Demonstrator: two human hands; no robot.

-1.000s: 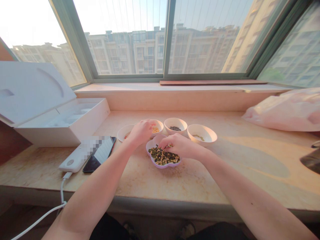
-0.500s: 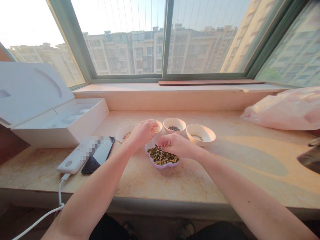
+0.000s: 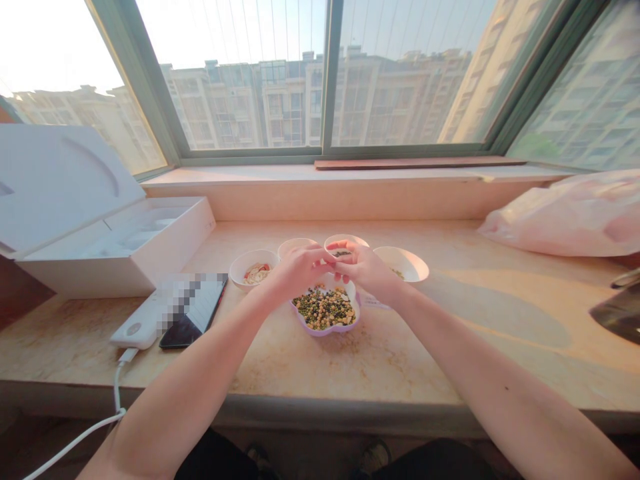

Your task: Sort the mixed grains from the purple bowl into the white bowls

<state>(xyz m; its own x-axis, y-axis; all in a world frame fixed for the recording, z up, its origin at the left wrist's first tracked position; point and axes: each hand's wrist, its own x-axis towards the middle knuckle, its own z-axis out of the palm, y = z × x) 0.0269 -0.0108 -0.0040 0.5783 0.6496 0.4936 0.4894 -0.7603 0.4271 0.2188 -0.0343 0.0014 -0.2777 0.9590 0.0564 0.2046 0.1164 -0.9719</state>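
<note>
My left hand [image 3: 303, 269] and my right hand [image 3: 361, 265] meet fingertip to fingertip above the far rim of a purple-edged, scalloped bowl [image 3: 329, 331]. Both have their fingers curled and drawn together; anything in them is too small or hidden to make out. Mixed beans [image 3: 323, 308], black, green and tan, fill the bottom of that bowl. Behind it, white bowls stand in an arc. The left bowl [image 3: 237, 272] has pale slices with some red. Dark beans lie in one bowl [image 3: 345, 238], partly behind my right hand. Another bowl [image 3: 297, 243] is mostly covered by my left hand.
A fourth white bowl [image 3: 415, 263] with a few greenish bits stands at the right. On the left are a phone [image 3: 180, 333], a white power bank [image 3: 136, 328] with a cable, and an open white box [image 3: 175, 243]. A plastic bag [image 3: 565, 220] lies far right.
My right hand has risen out of the beans towards the back. My left hand has shifted right from over the white bowl, and the fingertips of both now meet.
</note>
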